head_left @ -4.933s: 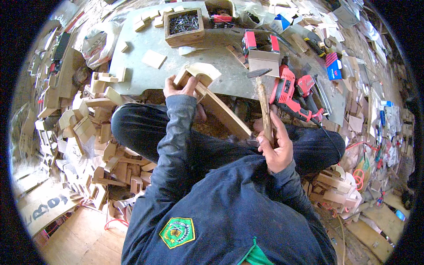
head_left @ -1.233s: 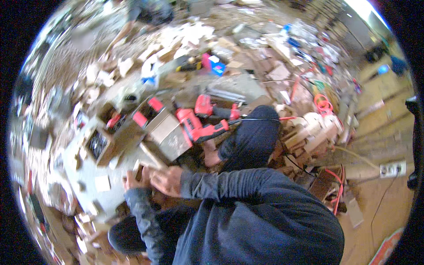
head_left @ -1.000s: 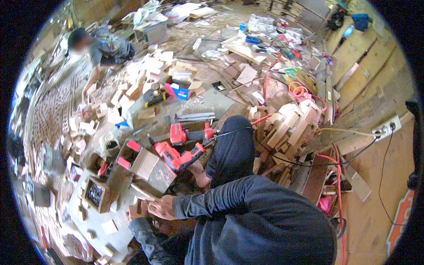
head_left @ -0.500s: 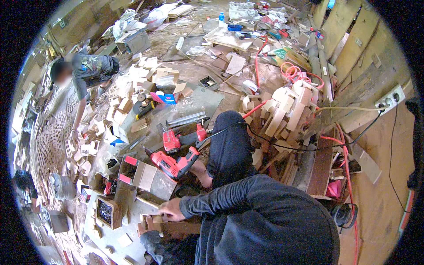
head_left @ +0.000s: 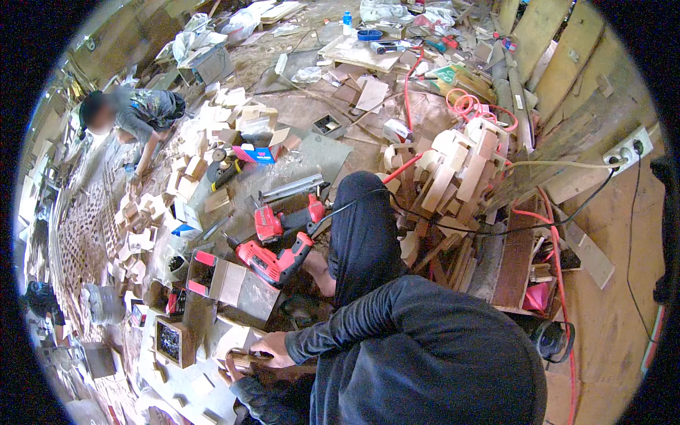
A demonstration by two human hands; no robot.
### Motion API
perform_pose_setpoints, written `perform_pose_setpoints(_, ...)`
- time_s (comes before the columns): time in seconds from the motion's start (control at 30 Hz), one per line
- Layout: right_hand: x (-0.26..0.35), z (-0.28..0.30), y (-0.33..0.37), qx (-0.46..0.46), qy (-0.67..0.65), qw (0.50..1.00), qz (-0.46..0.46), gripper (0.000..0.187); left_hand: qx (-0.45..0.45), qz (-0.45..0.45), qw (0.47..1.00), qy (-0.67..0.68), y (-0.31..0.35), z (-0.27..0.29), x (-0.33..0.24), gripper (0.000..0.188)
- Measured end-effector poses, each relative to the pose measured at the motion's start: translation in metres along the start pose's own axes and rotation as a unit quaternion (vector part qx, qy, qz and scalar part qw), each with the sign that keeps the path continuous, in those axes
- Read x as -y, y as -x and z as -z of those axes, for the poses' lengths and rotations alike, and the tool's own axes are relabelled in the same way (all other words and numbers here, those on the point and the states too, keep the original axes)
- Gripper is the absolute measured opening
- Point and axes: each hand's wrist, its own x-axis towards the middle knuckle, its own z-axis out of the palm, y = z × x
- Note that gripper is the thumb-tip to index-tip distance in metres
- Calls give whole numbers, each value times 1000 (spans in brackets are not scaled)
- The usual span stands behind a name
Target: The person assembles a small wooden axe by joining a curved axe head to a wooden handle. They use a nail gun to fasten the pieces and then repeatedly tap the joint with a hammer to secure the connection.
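Low in the view, my right hand (head_left: pixel 275 347) is closed on a small wooden block (head_left: pixel 249 358), with its fingers on the upper side. My left hand (head_left: pixel 234 371) grips the same block from the near left; part of its fingers is hidden. Just beyond the hands lies a pale wooden piece (head_left: pixel 237 337). A wooden box (head_left: pixel 170 341) of small dark fasteners stands left of my hands. Above them are a red power drill (head_left: pixel 273 262) and a second red power tool (head_left: pixel 283 219), both lying down.
An opened cardboard box (head_left: pixel 227 280) lies beside the drill. Cut wooden pieces (head_left: pixel 457 166) are heaped at right, near an orange hose (head_left: pixel 556 255) and a black cable (head_left: pixel 496 231). Another person (head_left: pixel 138 117) bends over wood pieces at far left. A power strip (head_left: pixel 627 152) is on the wall.
My hands have turned the wooden block and brought it closer between them. The pale piece beyond them shows more now. The other person's arm has shifted, and the whole view has moved slightly.
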Motion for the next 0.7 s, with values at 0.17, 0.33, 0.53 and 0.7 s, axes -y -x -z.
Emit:
perform_pose_setpoints(0.17,7,-17,-5,-11,88,996,-2,24,-27,27,994,100,-5,25,14,71)
perform_pose_setpoints(0.33,0,1,-11,52,16,996,67,28,-12,32,979,202,-14,59,35,68)
perform_pose_setpoints(0.53,-49,69,-25,-22,344,938,-37,37,72,-1,919,388,-19,98,5,67)
perform_pose_setpoints(0.7,-57,59,-30,55,350,933,-69,58,-32,27,845,534,36,88,-49,71)
